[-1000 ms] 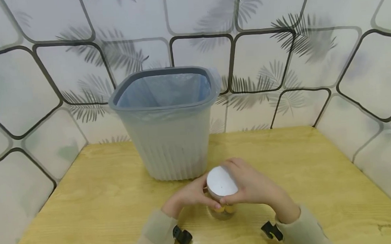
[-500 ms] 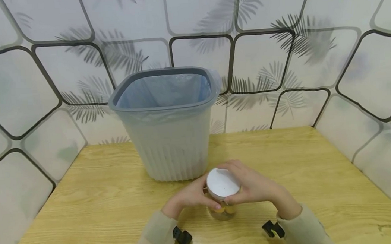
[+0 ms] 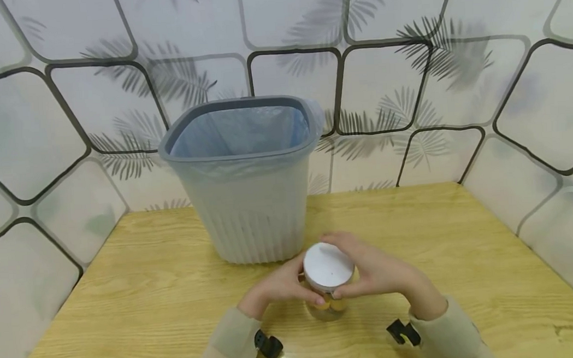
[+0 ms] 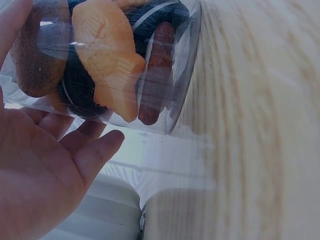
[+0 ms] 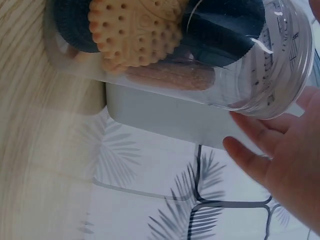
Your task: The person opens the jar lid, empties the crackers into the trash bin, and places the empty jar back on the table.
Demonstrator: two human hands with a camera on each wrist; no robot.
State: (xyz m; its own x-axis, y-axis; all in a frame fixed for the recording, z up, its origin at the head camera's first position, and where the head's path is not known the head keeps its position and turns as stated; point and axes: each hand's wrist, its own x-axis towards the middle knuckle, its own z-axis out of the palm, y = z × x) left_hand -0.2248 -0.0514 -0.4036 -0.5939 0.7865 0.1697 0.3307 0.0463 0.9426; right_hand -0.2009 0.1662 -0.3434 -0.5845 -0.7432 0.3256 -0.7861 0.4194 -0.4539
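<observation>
A clear jar (image 3: 326, 313) with a round white lid (image 3: 328, 264) stands upright on the table, close in front of the bin. My left hand (image 3: 289, 283) holds the jar's upper left side, thumb toward me. My right hand (image 3: 377, 267) grips the lid's right edge, thumb at the front and fingers around the back. Through the wall in the left wrist view show a fish-shaped biscuit (image 4: 107, 60) and a brown stick biscuit (image 4: 158, 75). In the right wrist view a round dotted biscuit (image 5: 132, 32) lies beside a dark round cookie (image 5: 225, 30).
A pale ribbed bin (image 3: 254, 219) with a grey rim and a plastic liner (image 3: 244, 129) stands behind the jar. The wooden table (image 3: 141, 297) runs back to patterned wall panels (image 3: 295, 85). A black strap end (image 3: 268, 345) hangs at my left wrist.
My right hand has shifted slightly right around the lid, so more of the white top shows. The left hand and jar have stayed nearly in place.
</observation>
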